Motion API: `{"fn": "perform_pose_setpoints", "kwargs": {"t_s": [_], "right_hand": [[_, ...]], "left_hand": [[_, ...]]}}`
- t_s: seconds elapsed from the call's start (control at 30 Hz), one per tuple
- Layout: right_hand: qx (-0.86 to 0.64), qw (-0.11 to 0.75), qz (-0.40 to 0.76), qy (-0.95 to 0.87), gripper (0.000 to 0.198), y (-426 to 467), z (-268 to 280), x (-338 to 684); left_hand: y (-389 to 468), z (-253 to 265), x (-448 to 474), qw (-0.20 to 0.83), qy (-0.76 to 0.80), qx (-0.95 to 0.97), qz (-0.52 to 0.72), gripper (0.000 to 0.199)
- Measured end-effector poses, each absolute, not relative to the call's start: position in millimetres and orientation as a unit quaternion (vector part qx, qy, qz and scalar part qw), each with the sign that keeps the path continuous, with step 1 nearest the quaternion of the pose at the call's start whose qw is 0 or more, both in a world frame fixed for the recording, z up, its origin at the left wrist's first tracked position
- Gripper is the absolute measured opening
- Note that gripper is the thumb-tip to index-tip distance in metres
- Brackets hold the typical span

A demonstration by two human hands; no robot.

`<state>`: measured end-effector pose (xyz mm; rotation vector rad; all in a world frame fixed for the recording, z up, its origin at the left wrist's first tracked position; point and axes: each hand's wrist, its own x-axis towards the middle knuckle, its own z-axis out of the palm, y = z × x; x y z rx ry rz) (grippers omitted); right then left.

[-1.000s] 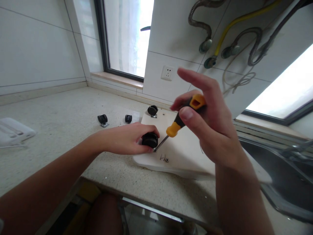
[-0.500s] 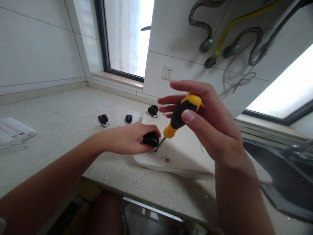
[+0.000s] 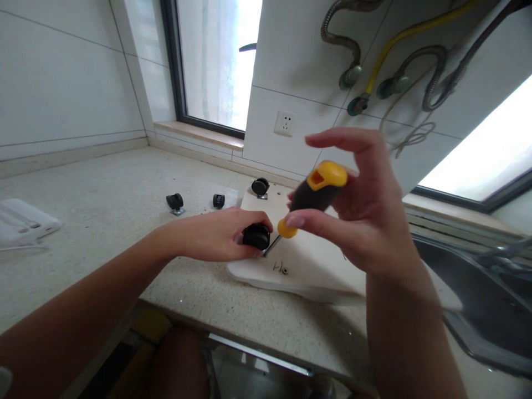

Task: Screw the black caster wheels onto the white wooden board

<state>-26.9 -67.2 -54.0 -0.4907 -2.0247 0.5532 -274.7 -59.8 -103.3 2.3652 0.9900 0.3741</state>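
My left hand grips a black caster wheel at the near left corner of a white board. In my right hand is a yellow and black screwdriver, held between the thumb and the fingers behind it, index finger raised. The screwdriver leans to the right, its tip down at the base of the caster beside my left thumb. A screw sits in the board close by, next to pen marks. At the board's far left corner stands another caster on its metal plate.
Two loose casters, one on the left and one nearer the board, lie on the speckled countertop. A white power bank with a cable is at far left. The sink lies right; hoses hang from the wall.
My right hand has shifted its fingers around the screwdriver and the handle has turned, now showing a slot in its yellow end. My left hand and the caster have stayed in place.
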Motion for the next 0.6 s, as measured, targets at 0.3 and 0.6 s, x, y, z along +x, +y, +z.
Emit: {"fn": "perform_pose_setpoints", "kwargs": {"t_s": [0.3, 0.6], "right_hand": [[-0.197, 0.508, 0.212, -0.812, 0.025, -72.2, -54.0, -35.2], [-0.239, 0.531, 0.141, -0.801, 0.014, -79.2, -51.9, -35.4]], "left_hand": [[-59.2, -103.2, -274.7, 0.263, 0.362, 0.883, 0.140, 0.037], [-59.2, -102.5, -273.4, 0.265, 0.366, 0.881, 0.140, 0.038]]}}
